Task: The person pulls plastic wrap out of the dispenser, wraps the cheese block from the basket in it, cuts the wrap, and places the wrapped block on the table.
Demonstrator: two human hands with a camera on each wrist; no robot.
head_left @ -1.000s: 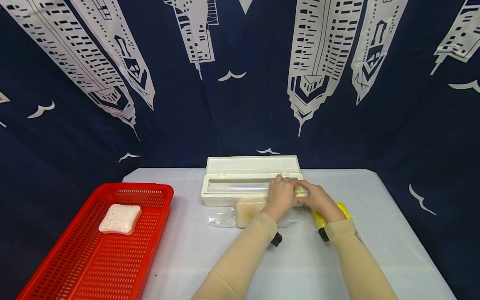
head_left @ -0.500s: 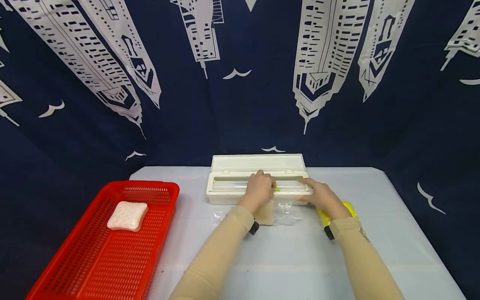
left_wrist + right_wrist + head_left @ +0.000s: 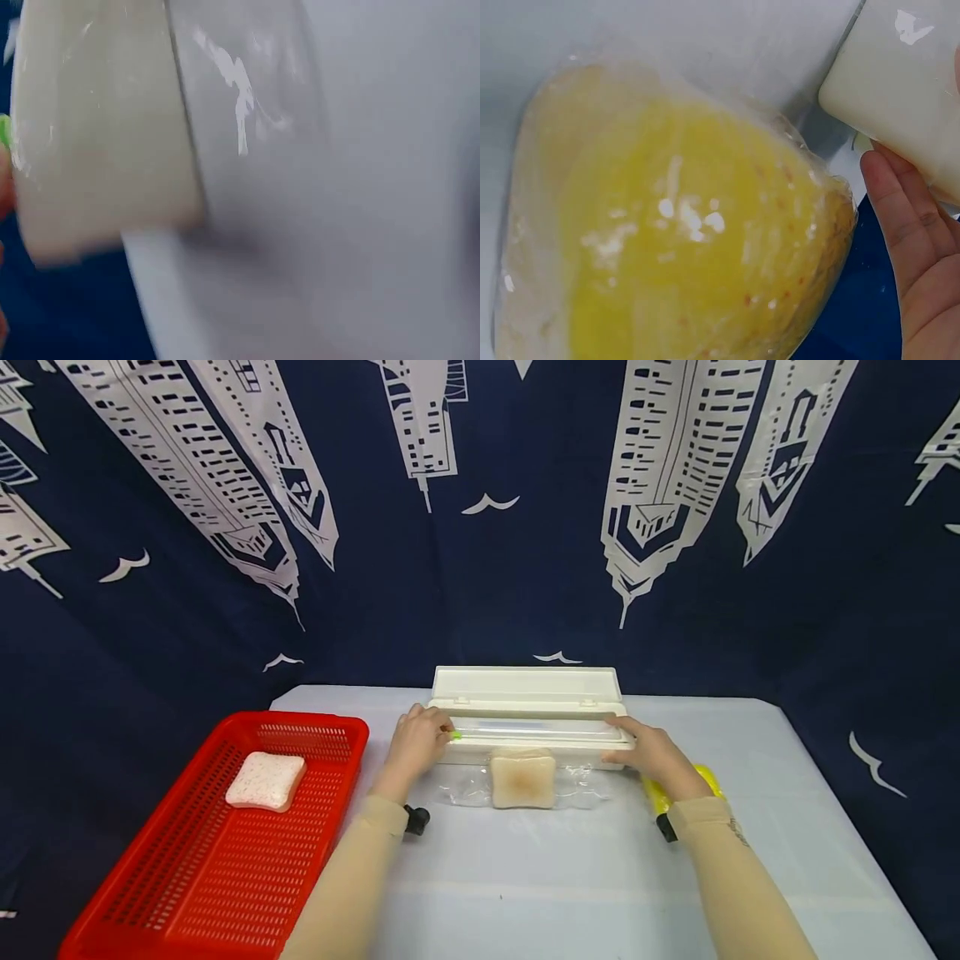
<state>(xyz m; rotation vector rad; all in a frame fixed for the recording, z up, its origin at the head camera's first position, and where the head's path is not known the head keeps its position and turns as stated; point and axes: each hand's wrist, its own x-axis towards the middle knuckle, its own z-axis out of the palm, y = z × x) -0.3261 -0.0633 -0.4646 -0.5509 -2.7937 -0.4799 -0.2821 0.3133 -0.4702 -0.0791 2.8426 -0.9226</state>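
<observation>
A white cling film dispenser (image 3: 525, 683) stands at the back of the table, its lid tipped up and a film roll inside. At its left end my left hand (image 3: 416, 743) pinches a small green slide cutter (image 3: 456, 735). My right hand (image 3: 660, 760) grips the right end, thumb on top and fingers (image 3: 904, 225) along the side in the right wrist view. Clear film (image 3: 453, 789) runs out in front of the dispenser over a slice of bread (image 3: 523, 781). The left wrist view is blurred; the dispenser's end (image 3: 105, 112) fills its left side.
A red plastic basket (image 3: 225, 860) with another bread slice (image 3: 266, 781) in it stands on the left. Beside my right wrist lies a yellow, film-wrapped item (image 3: 690, 195), partly hidden by the wrist in the head view. A dark blue patterned cloth (image 3: 465, 585) hangs behind the table.
My left hand has slid left along the dispenser with the green cutter, from the right end to the left end. My right hand stays at the right end, its grip slightly shifted.
</observation>
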